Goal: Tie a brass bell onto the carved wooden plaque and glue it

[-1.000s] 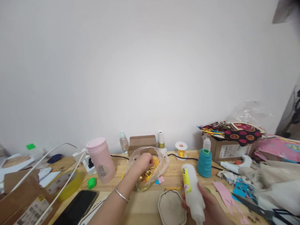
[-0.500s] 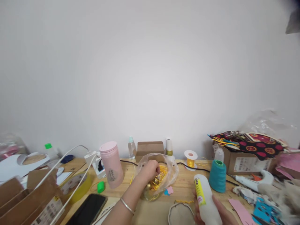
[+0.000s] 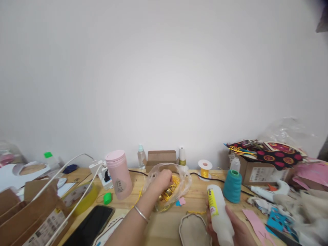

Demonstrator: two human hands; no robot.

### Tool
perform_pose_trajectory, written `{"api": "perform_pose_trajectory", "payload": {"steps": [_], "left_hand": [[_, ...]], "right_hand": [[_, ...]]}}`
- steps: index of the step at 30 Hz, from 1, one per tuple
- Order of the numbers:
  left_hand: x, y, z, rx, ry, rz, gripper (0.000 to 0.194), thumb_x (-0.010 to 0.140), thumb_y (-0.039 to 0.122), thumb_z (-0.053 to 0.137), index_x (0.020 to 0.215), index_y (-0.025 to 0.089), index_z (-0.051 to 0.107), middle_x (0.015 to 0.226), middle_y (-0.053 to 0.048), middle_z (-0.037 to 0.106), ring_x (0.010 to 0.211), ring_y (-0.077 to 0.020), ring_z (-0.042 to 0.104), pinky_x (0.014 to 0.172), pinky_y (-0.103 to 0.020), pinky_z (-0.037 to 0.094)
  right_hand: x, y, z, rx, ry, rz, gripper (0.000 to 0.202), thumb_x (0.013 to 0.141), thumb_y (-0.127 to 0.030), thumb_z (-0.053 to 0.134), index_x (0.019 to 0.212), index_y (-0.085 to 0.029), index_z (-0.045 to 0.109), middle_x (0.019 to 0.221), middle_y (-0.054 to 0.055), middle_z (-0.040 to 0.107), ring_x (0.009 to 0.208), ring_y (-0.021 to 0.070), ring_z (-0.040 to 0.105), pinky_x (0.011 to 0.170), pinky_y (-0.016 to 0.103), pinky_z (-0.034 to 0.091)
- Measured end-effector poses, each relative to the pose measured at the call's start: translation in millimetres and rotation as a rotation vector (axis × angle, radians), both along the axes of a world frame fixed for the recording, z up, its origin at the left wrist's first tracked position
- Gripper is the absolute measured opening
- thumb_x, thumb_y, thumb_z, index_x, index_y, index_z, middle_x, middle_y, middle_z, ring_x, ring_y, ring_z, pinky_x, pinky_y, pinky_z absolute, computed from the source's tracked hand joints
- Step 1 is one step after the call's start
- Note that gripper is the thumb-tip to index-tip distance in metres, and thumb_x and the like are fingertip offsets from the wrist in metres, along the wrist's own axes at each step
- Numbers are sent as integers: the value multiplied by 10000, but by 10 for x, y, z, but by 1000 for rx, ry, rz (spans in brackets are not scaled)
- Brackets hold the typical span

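Observation:
My left hand [image 3: 164, 179], with a silver bangle on its wrist, reaches into an open clear plastic bag [image 3: 185, 182]. Its fingers are bent down among yellow cords [image 3: 174, 186] and gold-coloured bells [image 3: 161, 198]; what they hold, if anything, is hidden. At the lower right my right hand [image 3: 237, 222] is wrapped round a white bottle [image 3: 220, 218] with a yellow label, its base turned up and away from me. Just left of that hand lies a beige scalloped-edge piece [image 3: 193, 229], with a yellow twisted cord [image 3: 196, 212] above it.
A pink tumbler [image 3: 119, 176], phone [image 3: 89, 225] and yellow tape roll [image 3: 83, 200] stand or lie to the left. Farther right are a teal thread cone [image 3: 232, 187], a yellow cord spool [image 3: 205, 169], a cardboard box [image 3: 256, 174] with patterned fabric and dark scissors [image 3: 282, 235].
The view has shifted a little, so most things appear slightly farther left and higher. My left hand remains in the bag, and my right hand still holds the bottle.

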State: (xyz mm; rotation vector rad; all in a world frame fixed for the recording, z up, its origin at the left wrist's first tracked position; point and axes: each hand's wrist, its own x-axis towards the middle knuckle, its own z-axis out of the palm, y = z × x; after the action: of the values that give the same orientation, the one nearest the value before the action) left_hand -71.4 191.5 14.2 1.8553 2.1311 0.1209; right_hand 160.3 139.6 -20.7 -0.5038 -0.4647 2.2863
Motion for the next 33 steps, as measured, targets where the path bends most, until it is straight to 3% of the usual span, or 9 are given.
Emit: {"api": "perform_pose_trajectory", "payload": {"steps": [4, 11, 17, 21, 23, 26, 29, 31, 33], "left_hand": [[-4, -6, 81, -24, 22, 23, 249, 790, 281, 477, 993, 143, 520, 1007, -53, 549, 860, -180, 543, 728, -376, 453], [-139, -83, 444, 91, -99, 88, 202, 776, 284, 497, 865, 116, 568, 864, -18, 590, 717, -143, 564, 614, -298, 470], [-208, -279, 676, 439, -340, 226, 105, 645, 222, 593, 638, 117, 593, 504, 24, 553, 497, -112, 521, 510, -240, 423], [-113, -571, 877, 749, -535, 330, 263, 671, 334, 515, 791, 110, 583, 631, -11, 604, 570, -120, 553, 585, -235, 438], [11, -794, 903, 876, -615, 361, 335, 701, 402, 460, 851, 117, 553, 725, -26, 613, 625, -117, 563, 621, -232, 444], [289, -1205, 717, 960, -745, 356, 289, 712, 420, 470, 719, 142, 548, 624, 3, 582, 605, -118, 551, 611, -222, 442], [579, -1599, 290, 764, -779, 236, 242, 724, 364, 495, 615, 155, 546, 592, -3, 591, 621, -138, 563, 623, -222, 447], [711, -1783, -22, 599, -777, 180, 222, 757, 342, 458, 667, 166, 558, 720, -39, 647, 712, -164, 591, 661, -239, 461], [781, -1878, -273, 539, -702, 85, 210, 764, 309, 446, 642, 179, 557, 918, -79, 652, 842, -186, 591, 730, -258, 459]], "right_hand": [[9, -20, 40, 18, 7, -32, 331, 591, -344, 690, 805, -102, 620, 649, 52, 635, 581, 135, 568, 585, 248, 440], [43, 19, 39, 115, -4, -160, 265, 663, -378, 619, 780, -141, 611, 636, 26, 637, 568, 148, 570, 608, 279, 452], [42, 66, 46, 241, -14, -275, 223, 676, -325, 619, 840, -182, 571, 798, 25, 639, 783, 191, 579, 698, 316, 451], [26, 65, 32, 326, -74, -318, 282, 664, -289, 636, 905, -169, 553, 865, 44, 632, 827, 199, 575, 733, 335, 449], [10, 40, 38, 393, -162, -344, 323, 629, -294, 662, 903, -160, 556, 883, 56, 634, 835, 212, 577, 738, 343, 449], [-15, -23, 67, 509, -338, -406, 394, 544, -291, 714, 886, -162, 566, 886, 66, 646, 833, 228, 582, 732, 343, 454], [-38, -83, 104, 642, -455, -416, 405, 494, -278, 731, 845, -160, 566, 824, 70, 661, 769, 228, 598, 701, 350, 467], [-61, -103, 133, 727, -508, -407, 395, 503, -278, 720, 841, -159, 554, 799, 71, 663, 736, 224, 603, 683, 357, 474], [-101, -106, 175, 809, -568, -407, 378, 536, -288, 698, 856, -155, 546, 808, 78, 660, 738, 223, 604, 682, 361, 475]]}}
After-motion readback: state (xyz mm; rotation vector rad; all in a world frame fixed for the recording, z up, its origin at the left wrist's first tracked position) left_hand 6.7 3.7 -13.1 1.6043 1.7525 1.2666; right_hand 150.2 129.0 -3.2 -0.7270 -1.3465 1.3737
